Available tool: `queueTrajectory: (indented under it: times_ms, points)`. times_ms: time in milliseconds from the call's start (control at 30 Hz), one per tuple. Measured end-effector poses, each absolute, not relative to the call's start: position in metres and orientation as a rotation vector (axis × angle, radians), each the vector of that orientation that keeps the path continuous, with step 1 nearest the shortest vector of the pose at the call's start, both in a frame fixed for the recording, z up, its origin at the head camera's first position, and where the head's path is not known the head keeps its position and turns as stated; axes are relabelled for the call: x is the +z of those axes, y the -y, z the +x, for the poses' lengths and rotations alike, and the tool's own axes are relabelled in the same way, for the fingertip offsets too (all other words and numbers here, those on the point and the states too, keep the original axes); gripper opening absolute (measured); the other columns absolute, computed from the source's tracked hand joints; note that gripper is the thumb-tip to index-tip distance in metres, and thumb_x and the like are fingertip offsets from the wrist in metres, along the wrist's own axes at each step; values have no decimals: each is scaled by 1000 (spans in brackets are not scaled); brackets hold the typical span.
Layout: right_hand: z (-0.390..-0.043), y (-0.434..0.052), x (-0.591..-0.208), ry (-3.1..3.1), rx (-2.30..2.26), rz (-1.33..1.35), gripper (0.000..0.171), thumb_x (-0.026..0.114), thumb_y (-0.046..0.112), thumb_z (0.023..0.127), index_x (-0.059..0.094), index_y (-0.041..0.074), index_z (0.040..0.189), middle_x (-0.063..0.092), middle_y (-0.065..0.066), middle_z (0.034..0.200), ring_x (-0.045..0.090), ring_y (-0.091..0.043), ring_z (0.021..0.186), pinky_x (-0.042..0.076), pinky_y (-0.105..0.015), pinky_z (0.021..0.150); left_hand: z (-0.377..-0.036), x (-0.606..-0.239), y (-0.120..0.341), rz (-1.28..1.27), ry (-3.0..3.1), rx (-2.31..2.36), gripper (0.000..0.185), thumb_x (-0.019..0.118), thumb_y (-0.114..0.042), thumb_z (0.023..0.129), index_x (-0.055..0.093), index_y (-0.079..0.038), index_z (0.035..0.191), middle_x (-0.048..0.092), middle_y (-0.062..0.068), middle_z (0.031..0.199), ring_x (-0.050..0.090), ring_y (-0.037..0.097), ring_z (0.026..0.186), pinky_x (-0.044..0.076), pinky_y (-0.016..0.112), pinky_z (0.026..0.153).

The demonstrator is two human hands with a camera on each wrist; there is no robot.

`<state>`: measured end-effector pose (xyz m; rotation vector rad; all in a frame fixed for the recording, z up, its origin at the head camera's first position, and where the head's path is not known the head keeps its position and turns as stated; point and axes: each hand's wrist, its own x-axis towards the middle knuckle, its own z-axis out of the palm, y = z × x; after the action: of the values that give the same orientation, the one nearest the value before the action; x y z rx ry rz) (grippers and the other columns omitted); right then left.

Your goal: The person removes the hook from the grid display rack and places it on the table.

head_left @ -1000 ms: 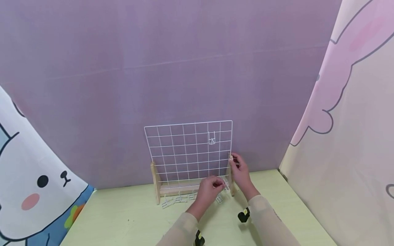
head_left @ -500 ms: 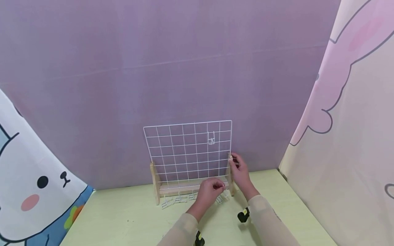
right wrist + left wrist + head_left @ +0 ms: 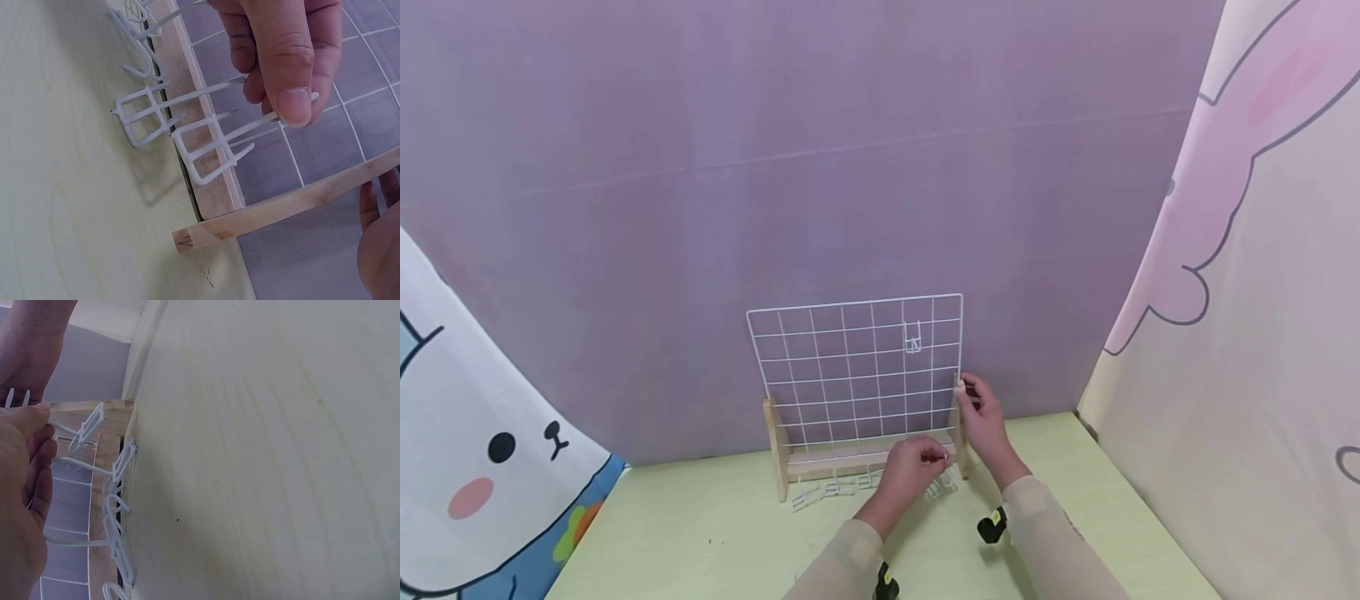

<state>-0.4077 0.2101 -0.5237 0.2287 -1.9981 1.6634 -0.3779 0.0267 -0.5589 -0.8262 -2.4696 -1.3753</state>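
My left hand [image 3: 910, 471] pinches a white wire hook [image 3: 203, 150] by its stem, between thumb and fingertips. The hook's square back hangs in front of the base of a wooden stand, beside another white hook [image 3: 139, 117]. A white wire grid panel [image 3: 857, 375] stands upright in the wooden stand [image 3: 775, 450]. My right hand [image 3: 988, 421] grips the stand's right upright, thumb in front and fingers behind. One hook [image 3: 913, 342] hangs on the grid's upper right. Several more hooks [image 3: 119, 537] are lined up along the stand's front foot.
The pale table [image 3: 700, 533] runs up to a purple backdrop [image 3: 850, 167]. A cartoon-printed cloth [image 3: 497, 492] borders the left side, and a pink-figured cloth [image 3: 1240, 375] the right. Black wrist cameras [image 3: 992, 527] sit on both forearms.
The left hand has dropped slightly, and the pinched hook's square end has come down towards the table. The right hand keeps its grip on the upright. The head view has shifted a little.
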Motion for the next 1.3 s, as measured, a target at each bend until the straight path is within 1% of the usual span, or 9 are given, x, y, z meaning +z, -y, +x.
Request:
queueTrajectory:
  times_ms: [233,433,567,867,967,1100,1200,1300]
  points:
    - [-408,-209,-524,1989,1655,238,33,63,9,113,63,3,146,69,-22,132,63,-24,111,56,-22,87,-382,-556,-26,-827,2482,-1379,6,88,-9,96,85,-13,93,79,-11,92,68,-2,82,60,21,76]
    - [-407,-209,-522,1992,1671,236,33,63,9,113,63,5,146,69,-20,131,63,-25,110,56,-23,87,-386,-556,-26,-837,2506,-1353,7,89,-11,96,86,-16,92,79,-13,91,66,-2,81,59,21,75]
    - [-407,-209,-522,1998,1675,233,34,62,9,114,62,5,148,68,-20,132,62,-25,112,57,-23,88,-390,-559,-25,-858,2517,-1339,5,89,-10,95,87,-15,93,78,-13,90,65,-3,79,58,20,73]
    - [-408,-210,-524,2013,1684,208,35,62,12,115,63,7,149,67,-20,133,61,-26,113,55,-22,90,-394,-565,-24,-890,2543,-1375,8,88,-5,94,87,-12,95,80,-10,90,67,-3,78,60,20,74]
    - [-409,-211,-525,2030,1692,197,36,59,11,116,61,5,151,66,-22,136,60,-24,114,55,-23,90,-393,-564,-23,-912,2532,-1369,8,89,-4,94,87,-12,94,80,-8,90,67,-3,78,60,21,73]
    - [-393,-208,-506,2057,1690,217,37,57,6,115,58,-4,151,66,-25,133,62,-22,112,56,-24,90,-394,-563,-24,-925,2538,-1348,6,89,-5,94,87,-11,93,80,-8,89,66,-4,77,58,19,73]
    - [-382,-204,-494,2057,1703,230,37,58,5,114,58,-6,150,67,-25,131,62,-24,111,56,-25,89,-394,-562,-24,-928,2550,-1336,6,89,-5,94,87,-11,94,80,-8,88,66,-4,76,58,19,72]
    - [-380,-204,-494,2046,1726,223,37,58,7,115,58,-4,151,66,-26,134,62,-30,115,55,-24,91,-393,-562,-23,-931,2558,-1336,6,89,-4,93,87,-10,94,80,-7,87,66,-3,76,58,20,71]
